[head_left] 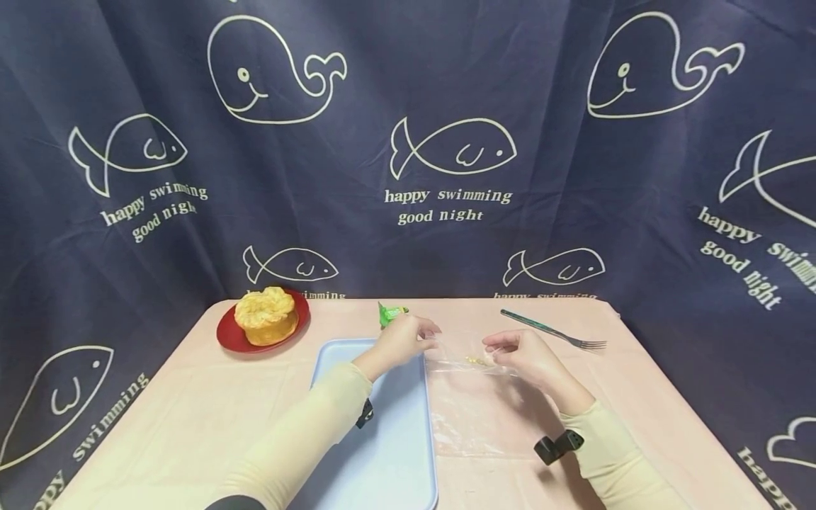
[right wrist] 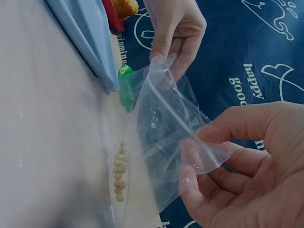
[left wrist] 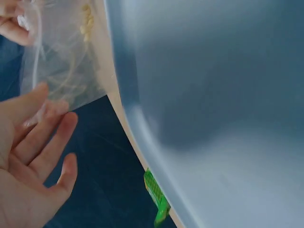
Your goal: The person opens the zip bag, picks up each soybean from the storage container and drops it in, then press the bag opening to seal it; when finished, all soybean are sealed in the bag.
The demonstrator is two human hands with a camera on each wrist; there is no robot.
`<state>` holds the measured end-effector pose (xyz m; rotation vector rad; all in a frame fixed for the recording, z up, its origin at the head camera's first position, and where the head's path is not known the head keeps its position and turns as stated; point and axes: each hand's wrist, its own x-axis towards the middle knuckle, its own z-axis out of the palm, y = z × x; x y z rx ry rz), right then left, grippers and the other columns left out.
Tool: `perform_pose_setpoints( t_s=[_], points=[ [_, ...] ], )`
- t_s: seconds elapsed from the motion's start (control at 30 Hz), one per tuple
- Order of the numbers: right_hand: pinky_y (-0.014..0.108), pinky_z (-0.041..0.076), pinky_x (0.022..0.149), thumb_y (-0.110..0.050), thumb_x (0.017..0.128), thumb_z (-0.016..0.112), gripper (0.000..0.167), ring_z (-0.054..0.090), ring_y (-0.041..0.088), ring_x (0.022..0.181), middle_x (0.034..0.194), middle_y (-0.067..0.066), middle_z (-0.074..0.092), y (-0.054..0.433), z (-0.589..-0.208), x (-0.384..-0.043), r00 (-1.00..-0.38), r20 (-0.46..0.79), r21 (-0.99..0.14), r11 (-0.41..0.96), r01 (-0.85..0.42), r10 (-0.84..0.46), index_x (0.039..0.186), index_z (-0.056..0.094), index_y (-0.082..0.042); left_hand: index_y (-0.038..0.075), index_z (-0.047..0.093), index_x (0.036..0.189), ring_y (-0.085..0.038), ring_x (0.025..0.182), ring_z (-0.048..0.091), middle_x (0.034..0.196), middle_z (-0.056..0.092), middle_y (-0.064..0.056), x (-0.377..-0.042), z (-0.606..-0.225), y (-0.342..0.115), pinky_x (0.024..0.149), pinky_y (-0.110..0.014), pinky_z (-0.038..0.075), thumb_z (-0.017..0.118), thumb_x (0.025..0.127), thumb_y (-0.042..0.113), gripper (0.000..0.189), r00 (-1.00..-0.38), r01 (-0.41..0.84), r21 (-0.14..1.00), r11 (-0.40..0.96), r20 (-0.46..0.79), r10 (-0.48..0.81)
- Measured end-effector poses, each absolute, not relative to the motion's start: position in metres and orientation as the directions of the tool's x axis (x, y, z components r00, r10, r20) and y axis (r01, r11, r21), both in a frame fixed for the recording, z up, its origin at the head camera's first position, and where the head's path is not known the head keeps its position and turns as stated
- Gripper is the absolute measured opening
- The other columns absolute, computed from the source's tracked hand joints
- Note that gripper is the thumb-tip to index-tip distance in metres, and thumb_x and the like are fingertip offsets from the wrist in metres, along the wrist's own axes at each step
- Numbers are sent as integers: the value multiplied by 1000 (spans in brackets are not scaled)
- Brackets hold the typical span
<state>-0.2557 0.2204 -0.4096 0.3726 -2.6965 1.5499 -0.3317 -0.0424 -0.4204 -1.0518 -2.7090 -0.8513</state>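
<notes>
Between my two hands a clear zip bag point(right wrist: 161, 128) hangs with its zip edge uppermost. Several small round, pale yellow pieces point(right wrist: 120, 173) lie along its bottom fold. My left hand point(head_left: 404, 340) pinches one top corner between thumb and fingers, beside the right edge of the blue tray point(head_left: 389, 425). The opposite top corner is pinched by my right hand point(head_left: 525, 358), its fingertips partly showing through the film in the right wrist view. A small green packet point(head_left: 392, 313) lies behind my left hand, just past the tray's far edge.
At the back left, a red plate point(head_left: 229, 336) bears a round golden bread or cake point(head_left: 266, 317). A dark-handled fork point(head_left: 551, 329) lies at the back right. A flat clear plastic sheet or bag point(head_left: 478, 432) covers the pink tablecloth right of the tray. A dark whale-print curtain point(head_left: 446, 262) hangs behind.
</notes>
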Motion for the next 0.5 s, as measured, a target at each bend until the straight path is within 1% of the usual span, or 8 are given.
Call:
perform_pose_setpoints(
  t_s=[0.1, 0.17, 0.23, 0.33, 0.43, 0.5],
  points=[
    [22, 53, 80, 5, 87, 68, 34, 69, 32, 100, 109, 22, 72, 226, -408, -254, -965, 162, -848, 471, -244, -208, 120, 67, 11, 14, 80, 98, -9, 82, 68, 90, 76, 5, -327, -419, -39, 74, -27, 53, 77, 93, 20, 8, -759, 649, 463, 604, 333, 560],
    [23, 53, 81, 3, 90, 67, 32, 69, 33, 100, 109, 21, 72, 232, -406, -252, -955, 202, -847, 449, -283, -219, 122, 68, 9, 16, 80, 93, -7, 81, 68, 87, 76, 7, -324, -416, -39, 73, -27, 54, 76, 93, 21, 6, -761, 646, 487, 587, 349, 548],
    [23, 53, 83, 0, 94, 67, 33, 69, 33, 101, 110, 21, 72, 238, -403, -251, -942, 248, -847, 421, -324, -225, 126, 66, 8, 16, 80, 93, -5, 80, 69, 86, 76, 8, -322, -413, -38, 72, -25, 54, 76, 93, 20, 5, -759, 645, 524, 556, 358, 544],
    [24, 54, 85, -5, 98, 65, 40, 70, 27, 100, 111, 22, 71, 246, -401, -248, -926, 303, -856, 363, -367, -223, 136, 59, 6, 13, 80, 95, -3, 79, 70, 85, 77, 6, -317, -407, -39, 75, -24, 56, 75, 94, 17, 7, -747, 649, 587, 485, 371, 551],
    [23, 53, 88, -7, 99, 66, 49, 70, 16, 101, 113, 24, 70, 254, -403, -245, -915, 331, -862, 320, -393, -230, 144, 51, 4, 9, 80, 99, -3, 78, 72, 85, 77, 4, -310, -400, -38, 79, -26, 57, 74, 94, 17, 11, -735, 647, 641, 412, 384, 558],
    [23, 53, 88, -7, 97, 68, 51, 70, 11, 102, 115, 23, 70, 259, -404, -242, -911, 331, -869, 296, -396, -246, 144, 52, 4, 7, 80, 100, -3, 78, 72, 86, 77, 3, -305, -396, -37, 80, -27, 57, 74, 95, 18, 14, -735, 639, 670, 379, 386, 557]
  ],
)
